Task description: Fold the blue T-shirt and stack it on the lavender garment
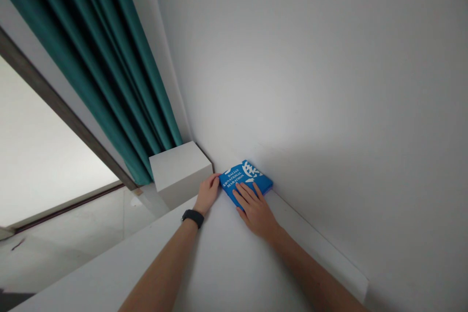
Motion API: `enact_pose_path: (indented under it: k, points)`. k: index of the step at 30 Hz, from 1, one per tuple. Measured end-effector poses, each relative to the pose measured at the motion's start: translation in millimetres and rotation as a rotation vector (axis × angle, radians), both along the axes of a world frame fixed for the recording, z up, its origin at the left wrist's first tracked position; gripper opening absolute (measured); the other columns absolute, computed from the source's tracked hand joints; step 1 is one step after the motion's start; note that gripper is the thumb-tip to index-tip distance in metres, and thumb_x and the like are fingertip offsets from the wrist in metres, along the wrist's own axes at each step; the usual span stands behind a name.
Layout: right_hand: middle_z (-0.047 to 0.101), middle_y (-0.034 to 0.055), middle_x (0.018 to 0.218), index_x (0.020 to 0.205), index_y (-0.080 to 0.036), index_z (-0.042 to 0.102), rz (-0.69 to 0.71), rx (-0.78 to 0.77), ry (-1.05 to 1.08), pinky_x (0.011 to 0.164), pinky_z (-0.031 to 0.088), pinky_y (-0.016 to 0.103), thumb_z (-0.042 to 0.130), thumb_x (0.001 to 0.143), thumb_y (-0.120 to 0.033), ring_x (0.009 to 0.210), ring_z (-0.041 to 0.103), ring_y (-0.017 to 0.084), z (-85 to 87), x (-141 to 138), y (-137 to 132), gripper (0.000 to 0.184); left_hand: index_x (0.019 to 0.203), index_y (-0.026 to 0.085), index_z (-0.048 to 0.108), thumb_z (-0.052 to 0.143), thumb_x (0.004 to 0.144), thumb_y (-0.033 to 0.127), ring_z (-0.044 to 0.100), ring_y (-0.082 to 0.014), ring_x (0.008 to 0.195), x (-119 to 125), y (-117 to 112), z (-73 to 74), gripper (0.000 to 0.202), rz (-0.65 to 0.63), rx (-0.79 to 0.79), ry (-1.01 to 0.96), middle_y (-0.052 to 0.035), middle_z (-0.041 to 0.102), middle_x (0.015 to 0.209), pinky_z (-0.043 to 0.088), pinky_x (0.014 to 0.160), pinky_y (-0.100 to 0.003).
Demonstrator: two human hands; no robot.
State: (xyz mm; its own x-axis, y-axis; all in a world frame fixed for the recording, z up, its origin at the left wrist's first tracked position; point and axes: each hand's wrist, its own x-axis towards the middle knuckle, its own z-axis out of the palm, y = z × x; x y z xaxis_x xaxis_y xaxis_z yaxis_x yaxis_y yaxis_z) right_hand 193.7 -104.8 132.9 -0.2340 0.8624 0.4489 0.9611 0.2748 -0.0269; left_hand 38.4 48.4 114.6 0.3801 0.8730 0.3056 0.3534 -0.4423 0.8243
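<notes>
A folded blue cloth [245,179] with white printed lettering lies on a white surface [219,258], pushed into the corner against the white wall. My right hand [254,207] rests flat on its near edge, fingers stretched out over the cloth. My left hand [207,192], with a black band on its wrist, touches the cloth's left edge with its fingers curled against it, beside a white box-shaped block.
A white box-shaped block [180,171] stands to the left of the cloth. Teal curtains [95,58] hang behind it next to a large window [32,156]. A pale tiled floor [73,234] lies below on the left.
</notes>
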Motion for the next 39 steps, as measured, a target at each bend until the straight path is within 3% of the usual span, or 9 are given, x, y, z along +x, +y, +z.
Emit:
enact_pose_path:
  k: [4, 11, 16, 19, 21, 23, 26, 32, 39]
  points:
    - [0.035, 0.0085, 0.155, 0.148, -0.019, 0.039, 0.013, -0.010, -0.025, 0.120, 0.016, 0.051, 0.042, 0.096, -0.019, 0.144, 0.027, 0.023, 3.2, -2.5, -6.3, 0.052, 0.105, 0.019, 0.069, 0.044, 0.092, 0.042, 0.068, -0.0222, 0.089, 0.8, -1.5, 2.1, 0.036, -0.012, 0.003, 0.007, -0.0051, 0.075, 0.098, 0.052, 0.086, -0.034]
    - [0.035, 0.0113, 0.155, 0.146, -0.011, 0.040, 0.071, -0.030, -0.064, 0.120, 0.021, 0.049, 0.042, 0.092, -0.012, 0.146, 0.023, 0.023, 0.3, -9.8, -23.8, 0.054, 0.096, 0.017, 0.072, 0.043, 0.092, 0.041, 0.068, -0.0230, 0.085, 1.7, -0.4, 2.6, 0.037, 0.043, 0.010, 0.003, -0.0068, 0.075, 0.094, 0.052, 0.083, -0.034]
    - [0.051, 0.0107, 0.144, 0.136, -0.014, 0.053, 0.093, -0.027, 0.023, 0.119, 0.024, 0.050, 0.040, 0.094, -0.014, 0.137, 0.040, 0.022, 17.0, -7.4, -27.5, 0.045, 0.103, 0.016, 0.070, 0.039, 0.094, 0.039, 0.069, -0.0239, 0.093, 0.4, 1.7, 1.3, 0.040, 0.104, 0.004, -0.021, -0.0090, 0.075, 0.100, 0.051, 0.090, -0.038]
    - [0.058, 0.0090, 0.138, 0.136, -0.017, 0.054, 0.041, 0.005, 0.104, 0.120, 0.024, 0.048, 0.036, 0.096, -0.016, 0.133, 0.046, 0.020, 35.1, 7.6, -6.9, 0.044, 0.123, 0.015, 0.062, 0.034, 0.097, 0.036, 0.063, -0.0235, 0.112, -0.4, -0.9, 1.1, 0.044, 0.147, 0.017, -0.050, -0.0113, 0.069, 0.119, 0.046, 0.101, -0.040]
    - [0.058, 0.0109, 0.137, 0.135, -0.015, 0.055, -0.024, 0.012, 0.127, 0.118, 0.028, 0.046, 0.033, 0.096, -0.016, 0.132, 0.046, 0.021, 42.9, 20.8, 15.2, 0.045, 0.133, 0.015, 0.054, 0.037, 0.096, 0.035, 0.049, -0.0240, 0.131, -0.7, -7.4, 2.2, 0.045, 0.130, 0.126, -0.041, -0.0124, 0.056, 0.139, 0.036, 0.112, -0.043]
    - [0.055, 0.0126, 0.140, 0.136, -0.011, 0.054, -0.054, -0.024, 0.103, 0.116, 0.031, 0.044, 0.030, 0.095, -0.013, 0.133, 0.045, 0.021, 45.5, 32.6, 38.6, 0.047, 0.138, 0.017, 0.050, 0.042, 0.095, 0.036, 0.035, -0.0253, 0.141, -0.7, -17.9, 4.2, 0.047, 0.020, 0.311, 0.041, -0.0116, 0.043, 0.150, 0.025, 0.118, -0.046]
    - [0.050, 0.0151, 0.144, 0.138, -0.007, 0.052, -0.007, -0.086, 0.032, 0.117, 0.029, 0.040, 0.029, 0.096, -0.014, 0.137, 0.041, 0.021, 43.1, 42.2, 67.5, 0.048, 0.145, 0.019, 0.043, 0.046, 0.094, 0.041, 0.028, -0.0270, 0.145, -0.8, -36.2, 6.4, 0.055, -0.165, 0.493, 0.229, -0.0105, 0.037, 0.155, 0.018, 0.120, -0.049]
    - [0.043, 0.0140, 0.150, 0.143, -0.013, 0.046, -0.011, -0.229, -0.054, 0.116, 0.026, 0.044, 0.031, 0.101, -0.033, 0.141, 0.034, 0.022, 28.3, 40.6, 98.3, 0.049, 0.152, 0.017, 0.028, 0.045, 0.095, 0.054, 0.021, -0.0294, 0.147, -1.8, -55.5, -0.8, 0.070, -0.151, 0.474, 0.362, -0.0143, 0.029, 0.158, 0.019, 0.119, -0.052]
    - [0.036, 0.0136, 0.154, 0.145, -0.016, 0.043, -0.049, -0.296, -0.052, 0.116, 0.022, 0.048, 0.034, 0.100, -0.049, 0.144, 0.027, 0.027, 20.9, 41.4, 100.1, 0.057, 0.155, 0.018, 0.018, 0.052, 0.085, 0.069, 0.015, -0.0332, 0.148, -0.6, -63.4, -7.2, 0.093, -0.118, 0.422, 0.387, -0.0169, 0.022, 0.159, 0.018, 0.117, -0.056]
